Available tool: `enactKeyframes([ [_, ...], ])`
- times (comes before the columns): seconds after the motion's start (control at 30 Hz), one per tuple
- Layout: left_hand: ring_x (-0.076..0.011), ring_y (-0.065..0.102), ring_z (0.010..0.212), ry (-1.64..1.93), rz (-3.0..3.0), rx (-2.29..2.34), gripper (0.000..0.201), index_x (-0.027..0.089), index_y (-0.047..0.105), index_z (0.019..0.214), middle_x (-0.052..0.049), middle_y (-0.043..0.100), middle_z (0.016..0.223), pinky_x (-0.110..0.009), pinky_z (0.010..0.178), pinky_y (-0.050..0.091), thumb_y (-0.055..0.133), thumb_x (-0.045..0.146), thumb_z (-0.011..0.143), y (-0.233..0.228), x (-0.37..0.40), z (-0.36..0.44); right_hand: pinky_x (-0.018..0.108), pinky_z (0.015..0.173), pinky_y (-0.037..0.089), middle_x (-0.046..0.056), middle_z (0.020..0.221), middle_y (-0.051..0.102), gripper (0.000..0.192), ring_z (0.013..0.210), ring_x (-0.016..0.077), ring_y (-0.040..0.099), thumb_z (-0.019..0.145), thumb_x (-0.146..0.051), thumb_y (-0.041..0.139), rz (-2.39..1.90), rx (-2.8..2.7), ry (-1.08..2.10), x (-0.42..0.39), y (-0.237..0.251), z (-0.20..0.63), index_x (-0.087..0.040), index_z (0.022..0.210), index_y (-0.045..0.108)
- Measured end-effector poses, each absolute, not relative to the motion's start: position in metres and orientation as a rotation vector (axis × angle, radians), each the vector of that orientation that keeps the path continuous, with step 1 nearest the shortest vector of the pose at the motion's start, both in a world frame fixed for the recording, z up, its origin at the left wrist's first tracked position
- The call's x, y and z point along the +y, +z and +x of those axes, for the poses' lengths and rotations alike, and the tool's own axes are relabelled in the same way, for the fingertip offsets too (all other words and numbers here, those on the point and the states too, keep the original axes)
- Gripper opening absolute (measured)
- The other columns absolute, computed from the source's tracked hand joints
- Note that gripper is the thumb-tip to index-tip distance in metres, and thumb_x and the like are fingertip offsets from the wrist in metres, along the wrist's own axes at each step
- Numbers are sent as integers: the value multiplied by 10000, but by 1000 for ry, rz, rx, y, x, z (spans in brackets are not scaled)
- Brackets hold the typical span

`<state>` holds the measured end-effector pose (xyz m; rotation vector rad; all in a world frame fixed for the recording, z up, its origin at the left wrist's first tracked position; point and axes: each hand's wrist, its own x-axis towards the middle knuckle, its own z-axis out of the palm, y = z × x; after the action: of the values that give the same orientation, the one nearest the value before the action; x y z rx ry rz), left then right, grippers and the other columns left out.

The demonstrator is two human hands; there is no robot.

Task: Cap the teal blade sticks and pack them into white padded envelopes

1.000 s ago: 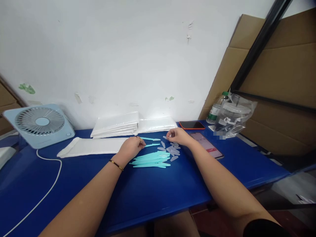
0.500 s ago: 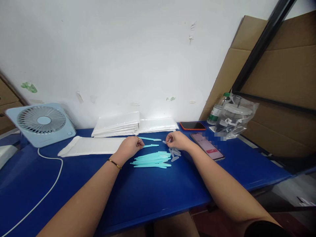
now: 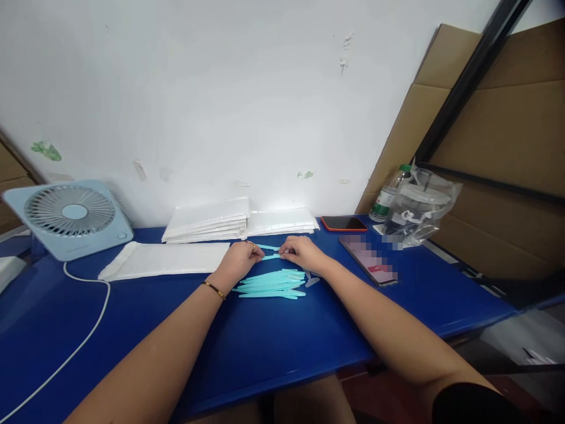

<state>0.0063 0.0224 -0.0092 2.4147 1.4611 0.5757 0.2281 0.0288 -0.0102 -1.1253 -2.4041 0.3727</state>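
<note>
My left hand (image 3: 242, 260) pinches the handle of a turquoise eyebrow razor (image 3: 271, 257). At the razor's other end are the closed fingertips of my right hand (image 3: 303, 254), where a small clear cap is mostly hidden by the fingers. Just behind lies another turquoise razor (image 3: 267, 247), partly covered by both hands. Nearer to me, a pile of turquoise razors (image 3: 270, 284) rests on the blue table (image 3: 265, 335). Several loose clear caps (image 3: 312, 282) lie to the pile's right, some under my right hand.
A long white packet (image 3: 163, 260) lies left of my left hand. Stacks of white packets (image 3: 207, 219) stand against the wall. On the left is a blue fan (image 3: 73, 219) with a white cable. Two phones (image 3: 344, 224), a bottle (image 3: 385, 200) and a bagged cup (image 3: 417, 209) are on the right.
My right hand has moved left from beside the loose caps, bringing a clear cap to the end of the razor in my left hand. The left hand still grips that razor.
</note>
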Motion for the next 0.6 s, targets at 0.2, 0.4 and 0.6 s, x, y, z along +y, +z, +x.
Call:
enactKeyframes([
  [0.2,-178,602,836,682,2410,1438,213,215,681,904,-26,667,915,-259,724,451,539,305,772,2,13,9,244,691,420,51,824,676,158,759,151,590,808,-240,564,-1341,-2155,252,35,7,258,-175,823,708],
  [0.4,-145,589,682,393,2302,1225,195,213,677,763,-6,660,789,-221,576,435,589,376,703,11,0,12,224,586,392,19,733,677,109,656,140,585,678,-213,658,-1621,-2265,365,27,20,282,-186,769,711],
  [0.6,-157,591,663,345,2200,1342,192,200,649,728,-14,661,729,-222,520,410,537,355,716,2,2,11,205,559,390,23,733,674,47,661,138,584,656,-159,657,-1596,-2410,474,25,15,275,-178,683,690],
])
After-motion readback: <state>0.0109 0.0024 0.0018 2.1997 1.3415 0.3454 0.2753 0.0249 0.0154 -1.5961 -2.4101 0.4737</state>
